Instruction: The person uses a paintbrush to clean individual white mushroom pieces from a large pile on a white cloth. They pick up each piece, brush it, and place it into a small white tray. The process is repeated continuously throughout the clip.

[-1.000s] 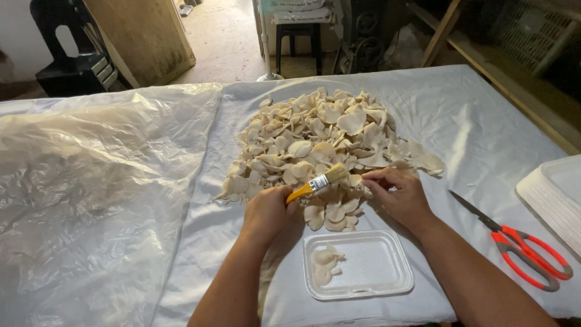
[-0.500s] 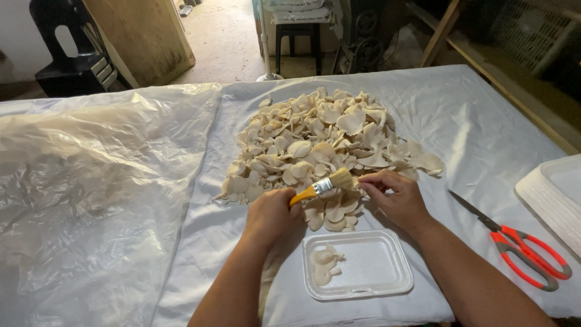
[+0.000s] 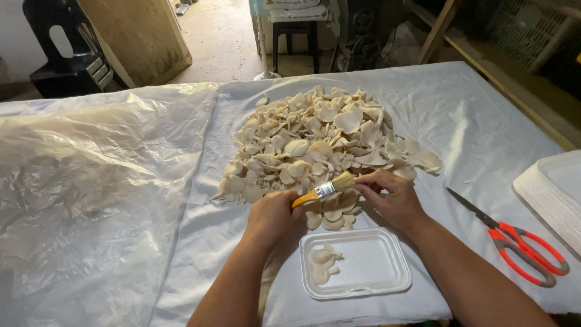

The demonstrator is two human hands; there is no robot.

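So far only a few mushrooms [image 3: 321, 264] are laid in the white tray [image 3: 387, 280] near the table's [image 3: 484, 121] front edge; a big pile [image 3: 321, 145] is left; the brush [image 3: 324, 191] is gripped by the left hand [image 3: 272, 215]; a mushroom is pinched by the right hand [image 3: 393, 197].

The counter [image 3: 484, 115] is draped in a white sheet, with crinkled clear plastic sheeting [image 3: 91, 181] spread over its left half. On the sheet lie a heap of pale oyster mushrooms [image 3: 321, 142], a white foam tray [image 3: 369, 263] holding a few mushrooms, and red-handled scissors [image 3: 514, 242]. A stack of white foam trays [image 3: 554, 191] sits at the right edge.
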